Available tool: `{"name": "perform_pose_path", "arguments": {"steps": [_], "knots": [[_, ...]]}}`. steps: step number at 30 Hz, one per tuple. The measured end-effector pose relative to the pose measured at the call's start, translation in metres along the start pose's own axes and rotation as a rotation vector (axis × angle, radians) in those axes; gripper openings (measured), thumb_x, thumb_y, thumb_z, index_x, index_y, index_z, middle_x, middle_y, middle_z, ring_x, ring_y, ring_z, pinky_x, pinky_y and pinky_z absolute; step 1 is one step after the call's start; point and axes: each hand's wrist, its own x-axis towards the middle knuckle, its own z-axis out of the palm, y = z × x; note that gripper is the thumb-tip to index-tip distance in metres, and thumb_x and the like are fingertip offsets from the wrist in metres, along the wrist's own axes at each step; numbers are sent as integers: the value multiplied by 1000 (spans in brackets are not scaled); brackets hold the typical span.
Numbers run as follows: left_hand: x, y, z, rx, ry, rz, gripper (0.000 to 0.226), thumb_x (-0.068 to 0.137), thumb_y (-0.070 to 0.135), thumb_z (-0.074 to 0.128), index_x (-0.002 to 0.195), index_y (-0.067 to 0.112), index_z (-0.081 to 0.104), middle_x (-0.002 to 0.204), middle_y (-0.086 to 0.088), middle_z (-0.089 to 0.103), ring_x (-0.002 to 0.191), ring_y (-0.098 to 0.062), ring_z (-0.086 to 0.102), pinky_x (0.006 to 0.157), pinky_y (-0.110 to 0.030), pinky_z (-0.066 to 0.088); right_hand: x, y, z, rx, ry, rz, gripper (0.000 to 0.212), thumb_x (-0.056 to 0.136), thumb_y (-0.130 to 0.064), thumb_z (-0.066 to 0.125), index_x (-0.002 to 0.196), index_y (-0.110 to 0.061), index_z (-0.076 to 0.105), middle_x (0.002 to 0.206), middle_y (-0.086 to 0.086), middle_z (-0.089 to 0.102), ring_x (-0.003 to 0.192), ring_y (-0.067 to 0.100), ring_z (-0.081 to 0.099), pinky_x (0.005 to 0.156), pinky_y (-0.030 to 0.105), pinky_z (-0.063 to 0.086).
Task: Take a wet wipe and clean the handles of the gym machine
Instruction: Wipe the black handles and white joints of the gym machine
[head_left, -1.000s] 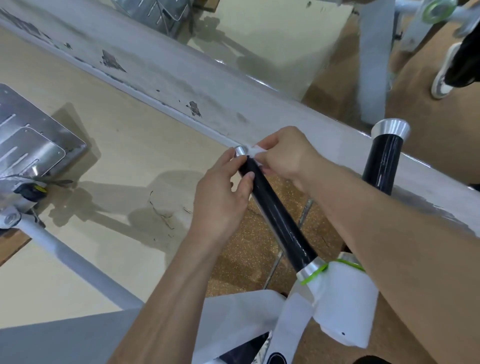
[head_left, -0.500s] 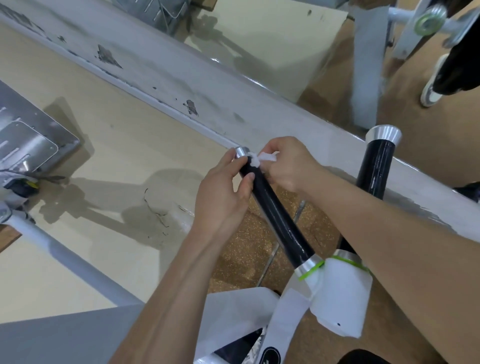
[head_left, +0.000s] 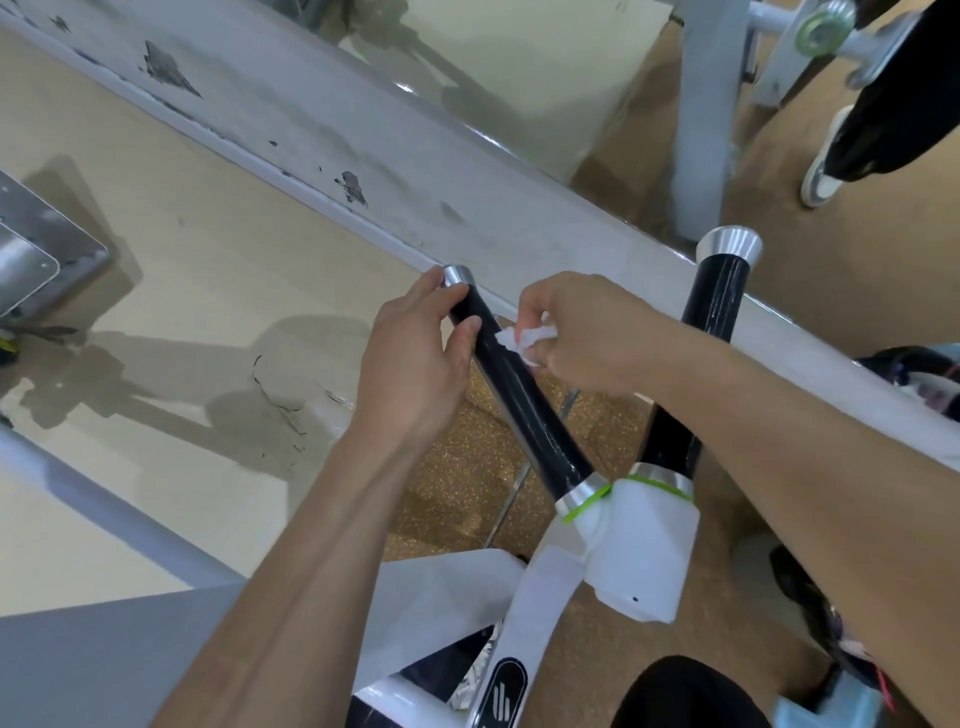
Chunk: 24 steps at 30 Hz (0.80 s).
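The right hand (head_left: 576, 332), pinching the crumpled white wet wipe (head_left: 524, 339), has come off the brushed-metal cap (head_left: 456, 274) and slid nearer along the left handle (head_left: 524, 410), so wiping has probably passed from tip to shaft. The left hand (head_left: 415, 364) grips that handle's far end. Both handles are glossy black cylinders; the right handle (head_left: 719, 291) stands free of both hands

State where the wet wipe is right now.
In the head view, the wet wipe is bunched in the right hand, against the right side of the left black handle, just below where the left hand grips its top end.
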Motion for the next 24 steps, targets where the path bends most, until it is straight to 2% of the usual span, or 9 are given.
{"name": "perform_pose_path", "arguments": {"steps": [3, 6, 11, 14, 16, 17, 19, 21, 24], "knots": [[-1, 6, -1, 56, 10, 20, 31, 93, 20, 52, 123, 17, 61, 143, -2, 46, 125, -29, 42, 99, -41, 41, 5, -5, 7, 123, 102, 48, 10, 90, -13, 56, 98, -16, 62, 92, 0, 58, 74, 14, 52, 53, 21, 38], [-6, 11, 0, 105, 4, 61, 28, 93, 14, 49, 116, 17, 65, 139, -1, 49, 121, -30, 42, 94, -30, 34, -5, -4, 8, 39, 63, 25, 12, 91, -11, 50, 97, -14, 60, 85, -1, 53, 64, 8, 46, 50, 18, 36], [-12, 13, 3, 100, -8, 46, 34, 93, 14, 48, 124, 18, 61, 143, 1, 45, 122, -27, 43, 95, -23, 30, -36, -10, -14, -170, -200, -23, 15, 90, -14, 47, 88, -11, 61, 82, 3, 61, 71, 18, 55, 58, 24, 42], [-11, 15, 0, 123, -20, 33, 34, 94, 15, 48, 124, 20, 60, 144, 1, 45, 125, -27, 39, 98, -25, 29, -33, -10, -5, -176, -28, 18, 15, 89, -13, 49, 94, -18, 62, 92, 4, 65, 83, 22, 59, 69, 35, 52], [-12, 16, -1, 127, -25, 34, 34, 94, 15, 47, 125, 20, 60, 143, 1, 45, 125, -27, 39, 98, -26, 29, -31, -7, 5, -157, 67, 46, 14, 89, -15, 51, 97, -22, 61, 90, 1, 65, 80, 20, 57, 56, 26, 43], [-13, 16, -1, 129, -26, 36, 34, 94, 15, 47, 126, 20, 59, 143, 1, 45, 125, -28, 39, 99, -27, 30, -31, -5, 9, -186, 48, 52, 11, 89, -16, 52, 95, -21, 60, 84, 0, 63, 76, 20, 55, 51, 22, 36], [-15, 16, 1, 130, -26, 38, 35, 94, 15, 46, 127, 19, 58, 143, 1, 45, 125, -28, 39, 100, -28, 30, -36, 0, 8, -248, -59, 27, 11, 88, -14, 51, 81, -18, 58, 68, -2, 55, 64, 17, 51, 49, 22, 35], [-16, 16, 2, 126, -27, 30, 35, 95, 14, 45, 128, 18, 57, 144, 0, 44, 124, -28, 39, 100, -27, 29, -42, -1, -1, -262, -177, 1, 18, 86, -11, 50, 69, -14, 53, 59, -1, 48, 56, 14, 46, 53, 27, 42], [-18, 20, 2, 138, -29, 22, 35, 95, 14, 45, 128, 17, 57, 143, -1, 45, 124, -28, 38, 100, -28, 29, -44, -1, -7, -275, -176, -8, 18, 90, -19, 50, 78, -12, 62, 68, 0, 57, 68, 18, 55, 69, 35, 48]]}}
